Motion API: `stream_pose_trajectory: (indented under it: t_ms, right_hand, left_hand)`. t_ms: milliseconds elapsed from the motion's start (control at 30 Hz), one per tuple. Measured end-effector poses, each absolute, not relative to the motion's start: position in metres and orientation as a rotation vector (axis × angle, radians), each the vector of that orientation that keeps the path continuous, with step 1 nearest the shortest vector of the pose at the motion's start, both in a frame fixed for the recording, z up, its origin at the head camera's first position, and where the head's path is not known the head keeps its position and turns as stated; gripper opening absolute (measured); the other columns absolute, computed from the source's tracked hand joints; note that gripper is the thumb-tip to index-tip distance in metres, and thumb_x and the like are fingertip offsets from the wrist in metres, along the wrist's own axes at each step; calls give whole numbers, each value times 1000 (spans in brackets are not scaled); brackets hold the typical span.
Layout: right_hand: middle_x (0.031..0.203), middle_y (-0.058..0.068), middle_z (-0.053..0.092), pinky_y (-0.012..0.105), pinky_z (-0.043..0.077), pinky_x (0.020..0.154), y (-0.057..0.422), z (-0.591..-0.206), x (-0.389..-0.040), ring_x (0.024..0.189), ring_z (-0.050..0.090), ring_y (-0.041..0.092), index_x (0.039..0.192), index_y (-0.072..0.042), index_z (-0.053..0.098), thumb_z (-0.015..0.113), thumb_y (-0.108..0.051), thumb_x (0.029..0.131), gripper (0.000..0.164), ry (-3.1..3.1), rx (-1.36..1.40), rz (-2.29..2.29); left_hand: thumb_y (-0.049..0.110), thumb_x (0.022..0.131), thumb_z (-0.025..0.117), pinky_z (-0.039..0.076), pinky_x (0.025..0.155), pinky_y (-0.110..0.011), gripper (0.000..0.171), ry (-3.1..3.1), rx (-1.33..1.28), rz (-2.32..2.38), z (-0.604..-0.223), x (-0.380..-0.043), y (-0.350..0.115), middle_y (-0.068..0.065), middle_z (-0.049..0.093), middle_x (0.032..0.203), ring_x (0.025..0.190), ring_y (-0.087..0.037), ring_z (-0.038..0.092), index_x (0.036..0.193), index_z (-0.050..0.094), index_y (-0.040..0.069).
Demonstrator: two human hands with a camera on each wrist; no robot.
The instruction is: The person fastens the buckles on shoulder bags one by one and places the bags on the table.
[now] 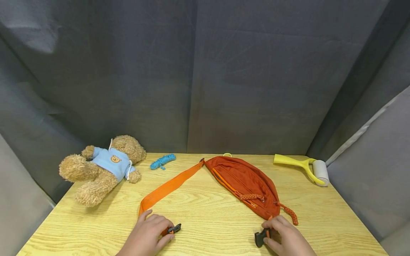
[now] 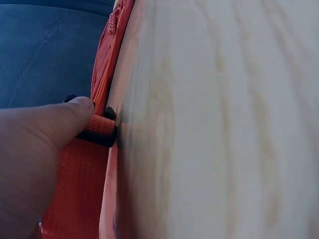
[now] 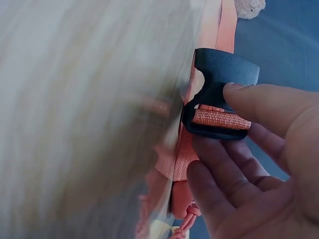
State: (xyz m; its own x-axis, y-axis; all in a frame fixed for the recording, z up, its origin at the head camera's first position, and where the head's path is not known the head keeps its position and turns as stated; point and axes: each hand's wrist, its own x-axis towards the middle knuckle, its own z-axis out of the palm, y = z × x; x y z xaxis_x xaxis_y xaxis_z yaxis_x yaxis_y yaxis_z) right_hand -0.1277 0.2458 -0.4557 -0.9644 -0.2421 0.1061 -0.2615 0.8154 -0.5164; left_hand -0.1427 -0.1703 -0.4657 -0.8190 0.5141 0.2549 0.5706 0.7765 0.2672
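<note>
An orange-red waist bag [image 1: 246, 181] lies on the table with its zipped front up. From its far left corner the orange strap [image 1: 173, 185] runs toward my left hand [image 1: 148, 233]. That hand pinches the black prong half of the buckle [image 1: 174, 228], and the thumb [image 2: 79, 107] shows on it in the left wrist view. At the bag's near right end my right hand [image 1: 285, 234] grips the black socket half of the buckle [image 3: 224, 74] between thumb and fingers, with orange webbing threaded through its bar. The two halves are apart, a wide stretch of table between them.
A teddy bear [image 1: 110, 161] in a light blue top lies at the left. Beside it is a bundle of blue cord [image 1: 162, 161]. A yellow-handled lint roller [image 1: 294, 163] lies at the far right. Grey curtains [image 1: 250, 78] stand behind the wooden table [image 1: 205, 202].
</note>
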Motion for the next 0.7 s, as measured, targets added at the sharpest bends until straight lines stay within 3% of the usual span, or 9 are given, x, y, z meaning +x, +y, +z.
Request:
stream_pose_trajectory:
  t_ms: [133, 267, 433, 700]
  right_hand:
    - [87, -4, 51, 20, 47, 61, 244, -458, -128, 73, 50, 0, 104, -11, 62, 77, -15, 75, 34, -2979, 372, 1042]
    - [87, -3, 54, 20, 47, 61, 242, -460, -129, 73, 51, 0, 103, -9, 62, 77, -13, 75, 32, -2973, 334, 1129]
    - [89, -2, 58, 20, 48, 63, 240, -459, -130, 74, 57, 1, 99, -10, 62, 76, -14, 75, 28, -2960, 319, 1174]
    - [85, -4, 60, 21, 48, 62, 236, -460, -128, 72, 56, 0, 94, -13, 62, 77, -18, 76, 24, -2925, 289, 1254]
  left_hand:
    - [40, 86, 64, 35, 90, -55, 11, -2831, -882, -505, -465, -143, -171, 27, 53, 86, 83, -3, 55, 94, 60, 34]
    - [42, 88, 61, 40, 77, -42, 10, -2873, -891, -499, -463, -144, -170, 27, 51, 83, 74, 2, 51, 94, 61, 33]
    - [44, 89, 58, 35, 63, -29, 15, -2902, -895, -515, -462, -145, -169, 26, 53, 84, 71, 5, 50, 96, 63, 32]
    - [46, 88, 58, 31, 59, -25, 12, -2878, -918, -569, -463, -146, -167, 28, 52, 79, 65, 6, 46, 89, 61, 35]
